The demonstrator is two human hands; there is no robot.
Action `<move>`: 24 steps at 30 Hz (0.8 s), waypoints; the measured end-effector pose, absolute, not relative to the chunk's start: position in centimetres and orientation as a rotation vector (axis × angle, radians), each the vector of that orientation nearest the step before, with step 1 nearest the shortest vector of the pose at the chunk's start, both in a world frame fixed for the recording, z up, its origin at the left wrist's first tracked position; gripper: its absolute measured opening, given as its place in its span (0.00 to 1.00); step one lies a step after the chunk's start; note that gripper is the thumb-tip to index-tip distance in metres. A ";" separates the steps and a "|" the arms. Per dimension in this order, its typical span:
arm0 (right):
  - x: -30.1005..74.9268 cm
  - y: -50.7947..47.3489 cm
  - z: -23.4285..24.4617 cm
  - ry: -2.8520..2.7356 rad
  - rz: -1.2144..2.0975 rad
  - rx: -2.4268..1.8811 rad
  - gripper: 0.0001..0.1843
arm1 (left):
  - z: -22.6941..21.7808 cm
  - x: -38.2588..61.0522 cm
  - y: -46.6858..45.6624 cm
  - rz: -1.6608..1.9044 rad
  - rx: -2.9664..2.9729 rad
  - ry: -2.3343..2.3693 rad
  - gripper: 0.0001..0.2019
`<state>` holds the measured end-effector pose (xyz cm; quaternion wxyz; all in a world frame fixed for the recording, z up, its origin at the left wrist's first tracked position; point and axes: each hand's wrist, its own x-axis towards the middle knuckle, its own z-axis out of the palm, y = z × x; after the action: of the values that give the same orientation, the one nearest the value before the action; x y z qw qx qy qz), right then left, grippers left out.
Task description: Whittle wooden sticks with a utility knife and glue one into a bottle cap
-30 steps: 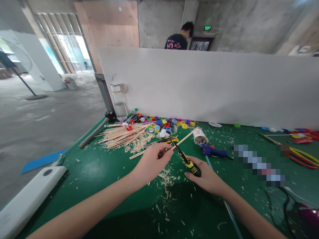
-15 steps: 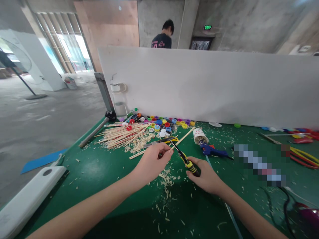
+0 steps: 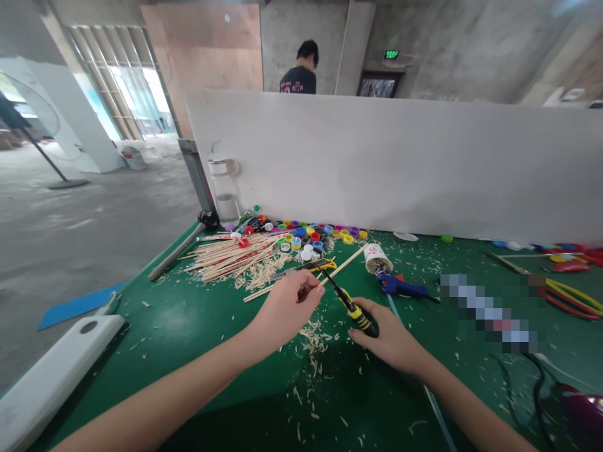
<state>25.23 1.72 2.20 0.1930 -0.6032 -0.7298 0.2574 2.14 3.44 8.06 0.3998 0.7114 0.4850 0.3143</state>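
My left hand [image 3: 294, 304] is closed, with thumb and fingers pinching a thin wooden stick [image 3: 348, 260] that slants up to the right. In my right hand [image 3: 386, 333] is a screwdriver [image 3: 360, 317] with a yellow-and-black handle. Its dark shaft points up and left, crossing the stick close to my left fingertips; whether the two touch, I cannot tell. Beyond my left hand lies a yellow utility knife [image 3: 323, 264], partly hidden. Wood shavings [image 3: 315, 342] are scattered on the green table [image 3: 226, 389] below both hands.
Wooden sticks [image 3: 226, 258] and coloured bottle caps [image 3: 300, 232] are heaped at the back. A blue glue gun [image 3: 405, 286] lies by a tipped white cup [image 3: 377, 257]. A hammer [image 3: 183, 245] rests at the left edge. A white panel [image 3: 377, 163] stands behind; beyond it is a person [image 3: 300, 75].
My right hand and the screwdriver have shifted slightly left. My left hand keeps its hold on the stick, nearly still.
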 end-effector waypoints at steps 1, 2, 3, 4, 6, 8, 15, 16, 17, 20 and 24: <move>25.2 1.7 2.3 -2.045 0.722 -1.690 0.35 | 8.1 2.2 3.4 0.794 1.796 1.229 0.12; 25.2 1.7 2.4 -2.047 0.712 -1.686 0.34 | 8.1 2.2 3.3 0.792 1.793 1.232 0.12; 25.2 1.7 2.4 -2.053 0.696 -1.680 0.33 | 8.2 2.2 3.3 0.791 1.791 1.237 0.12; 25.1 1.8 2.5 -2.063 0.679 -1.671 0.32 | 8.2 2.2 3.2 0.788 1.791 1.243 0.12; 25.0 1.9 2.5 -2.082 0.648 -1.646 0.29 | 8.2 2.3 3.1 0.789 1.798 1.261 0.12; 24.9 2.1 2.4 -2.095 0.634 -1.613 0.26 | 8.3 2.3 3.0 0.801 1.811 1.275 0.11; 24.5 2.1 2.1 -2.045 0.699 -1.619 0.25 | 8.0 2.3 2.9 0.798 1.744 1.255 0.16; 24.5 2.1 2.2 -2.034 0.718 -1.624 0.26 | 7.9 2.3 3.0 0.790 1.744 1.252 0.17; 24.5 2.0 2.3 -2.024 0.739 -1.630 0.26 | 7.9 2.3 3.1 0.782 1.750 1.255 0.17; 24.7 1.7 2.8 -2.007 0.807 -1.643 0.28 | 7.9 2.2 3.3 0.785 1.786 1.279 0.16; 24.8 1.7 3.4 -1.999 0.844 -1.647 0.30 | 8.0 2.2 3.5 0.804 1.805 1.295 0.15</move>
<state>24.82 1.68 3.35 0.2071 -0.5913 -0.7180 0.3032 2.17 3.50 7.97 0.3799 0.7068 0.5071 0.3146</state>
